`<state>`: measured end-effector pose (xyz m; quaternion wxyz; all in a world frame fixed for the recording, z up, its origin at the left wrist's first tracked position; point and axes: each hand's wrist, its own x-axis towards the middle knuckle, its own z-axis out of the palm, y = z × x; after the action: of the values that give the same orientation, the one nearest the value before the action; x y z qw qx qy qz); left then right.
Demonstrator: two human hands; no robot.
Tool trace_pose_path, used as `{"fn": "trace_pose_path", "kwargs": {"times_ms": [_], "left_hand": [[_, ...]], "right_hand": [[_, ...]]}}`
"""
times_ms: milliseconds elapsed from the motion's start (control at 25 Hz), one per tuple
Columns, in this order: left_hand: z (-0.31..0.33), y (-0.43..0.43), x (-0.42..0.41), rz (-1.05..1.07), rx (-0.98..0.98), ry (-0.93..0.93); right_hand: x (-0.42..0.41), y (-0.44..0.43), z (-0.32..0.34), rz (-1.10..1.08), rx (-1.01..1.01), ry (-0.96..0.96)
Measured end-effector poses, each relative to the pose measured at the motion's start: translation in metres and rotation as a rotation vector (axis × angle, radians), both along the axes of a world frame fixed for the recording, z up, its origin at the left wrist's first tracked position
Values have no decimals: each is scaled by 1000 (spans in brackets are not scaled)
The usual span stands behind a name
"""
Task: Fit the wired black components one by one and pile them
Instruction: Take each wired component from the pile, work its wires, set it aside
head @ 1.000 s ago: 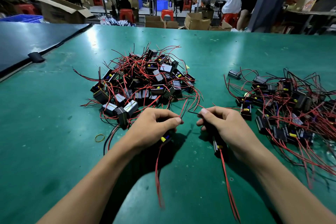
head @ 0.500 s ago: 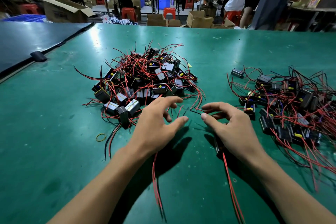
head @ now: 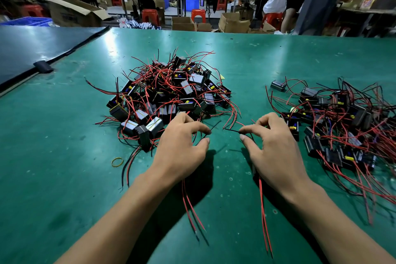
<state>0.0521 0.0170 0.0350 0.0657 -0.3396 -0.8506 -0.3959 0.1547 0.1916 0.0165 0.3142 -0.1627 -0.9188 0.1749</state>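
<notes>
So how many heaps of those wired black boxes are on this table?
2: a tall heap just beyond the left hand, a flatter heap right of the right hand, running out of frame.

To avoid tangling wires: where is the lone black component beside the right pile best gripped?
Pinch the lone black component across its body, from above-left: it lies flat, apart from the right pile, and its red wires seem to leave rightward.

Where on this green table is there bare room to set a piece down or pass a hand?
Bare: the green table beyond both piles; left of the central heap of black wired components, out to the dark mat; the lane between that heap and the right-hand pile. Crowded: around left hand and right hand, where red wires trail.
</notes>
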Motion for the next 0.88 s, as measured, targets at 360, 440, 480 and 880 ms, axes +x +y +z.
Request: {"fn": "trace_pose_path", "kwargs": {"times_ms": [360, 440, 480, 880], "left_hand": [[3, 4, 8, -150, 256, -198], [1, 5, 7, -181, 268, -212], [1, 6, 7, -183, 260, -203], [3, 4, 9, -152, 217, -101]], "right_hand": [[-4, -6, -5, 50, -292, 49], [-4, -6, -5, 55, -326, 74], [-4, -6, -5, 59, -340, 77], [-3, -6, -1, 95, -386, 52]]}}
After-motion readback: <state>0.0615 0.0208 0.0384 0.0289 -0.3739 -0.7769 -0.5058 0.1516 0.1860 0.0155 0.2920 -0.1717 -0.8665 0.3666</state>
